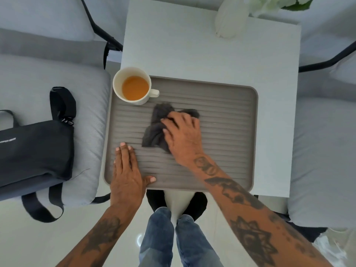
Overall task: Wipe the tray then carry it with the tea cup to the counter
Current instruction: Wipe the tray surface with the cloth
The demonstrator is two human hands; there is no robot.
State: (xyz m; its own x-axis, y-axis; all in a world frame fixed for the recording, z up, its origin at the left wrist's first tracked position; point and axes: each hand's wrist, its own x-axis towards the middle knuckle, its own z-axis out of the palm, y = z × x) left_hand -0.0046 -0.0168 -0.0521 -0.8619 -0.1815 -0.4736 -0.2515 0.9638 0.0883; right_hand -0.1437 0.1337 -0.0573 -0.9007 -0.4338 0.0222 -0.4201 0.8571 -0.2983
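Observation:
A grey ribbed tray (227, 143) lies on a white side table (192, 51), overhanging its left and near edges. A cream tea cup (133, 86) with amber tea stands in the tray's far left corner, handle pointing right. My right hand (183, 135) presses a crumpled dark grey cloth (156, 130) flat on the tray's middle. My left hand (126, 170) lies flat, fingers together, on the tray's near left corner, thumb along the near rim.
A grey cushioned seat with a black bag (32, 151) stands to the left. Another grey cushion (323, 151) sits to the right. A white vase (231, 16) with flowers stands at the table's far end. My legs are below the tray.

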